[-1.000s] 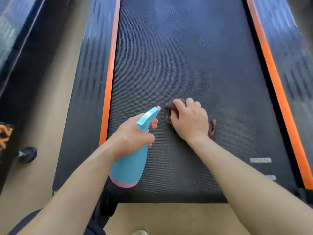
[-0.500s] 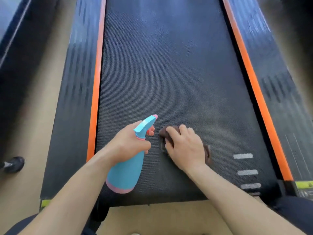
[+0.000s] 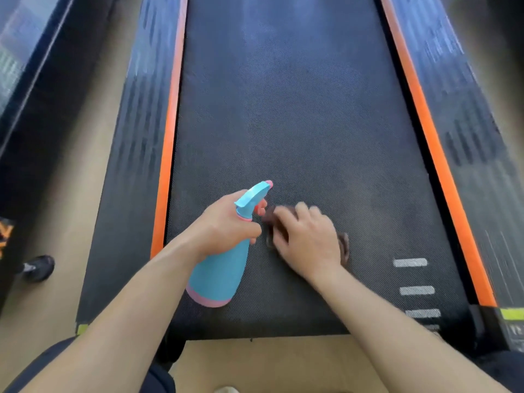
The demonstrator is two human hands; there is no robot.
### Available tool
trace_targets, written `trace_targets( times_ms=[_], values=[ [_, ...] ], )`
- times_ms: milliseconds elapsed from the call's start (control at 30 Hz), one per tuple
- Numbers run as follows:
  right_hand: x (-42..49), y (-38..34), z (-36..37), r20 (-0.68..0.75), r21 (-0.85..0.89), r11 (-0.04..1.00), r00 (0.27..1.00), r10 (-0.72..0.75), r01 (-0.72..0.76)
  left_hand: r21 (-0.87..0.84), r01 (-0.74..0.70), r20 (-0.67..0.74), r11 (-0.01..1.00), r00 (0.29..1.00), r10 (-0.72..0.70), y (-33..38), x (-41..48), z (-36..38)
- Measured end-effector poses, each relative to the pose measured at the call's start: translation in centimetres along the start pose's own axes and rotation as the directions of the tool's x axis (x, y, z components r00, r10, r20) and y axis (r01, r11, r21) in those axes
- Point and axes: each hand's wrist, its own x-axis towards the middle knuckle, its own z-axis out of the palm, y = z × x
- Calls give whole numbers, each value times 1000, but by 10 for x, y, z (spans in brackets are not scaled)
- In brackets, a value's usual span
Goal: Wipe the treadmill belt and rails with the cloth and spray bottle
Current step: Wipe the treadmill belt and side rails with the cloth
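Head view: left hand (image 3: pixel 224 224) grips the spray bottle (image 3: pixel 218 276) just left of the right hand (image 3: pixel 309 241), which clasps the cloth (image 3: pixel 343 246) flat on the belt (image 3: pixel 297 123); advise firm, overlapping strokes toward both rails (image 3: pixel 133 165).

The belt (image 3: pixel 297 123) runs up the frame's centre between the left-edge rail (image 3: pixel 133 165) and right-edge rail (image 3: pixel 476 154). At lower centre, the cloth (image 3: pixel 344 245) lies on it under the right hand (image 3: pixel 306 239). The spray bottle (image 3: pixel 218 276) is just left, in the left hand (image 3: pixel 226 225).
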Motion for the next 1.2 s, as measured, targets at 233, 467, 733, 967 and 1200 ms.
trace_targets(
  times_ms=[233, 467, 733, 967, 1200],
  values=[
    [-68, 68, -26, -34, -45, 940, 941, 336, -338, 38, -41, 186, 998, 982, 34, 7, -6, 35],
    [-108, 59, -31, -57, -36, 870, 870, 489, -491, 137, -104, 362, 985, 931, 48, 14, -12, 53],
    [-118, 53, -35, -58, -41, 895, 896, 441, -443, 68, -87, 327, 994, 943, 60, 17, -14, 53],
    [-19, 110, -36, -62, -30, 894, 894, 444, -447, 41, -122, 267, 992, 958, 107, 14, -12, 40],
    [33, 109, -30, -91, -28, 867, 865, 493, -497, 81, -126, 156, 989, 981, 112, 5, -7, 23]
  ],
)
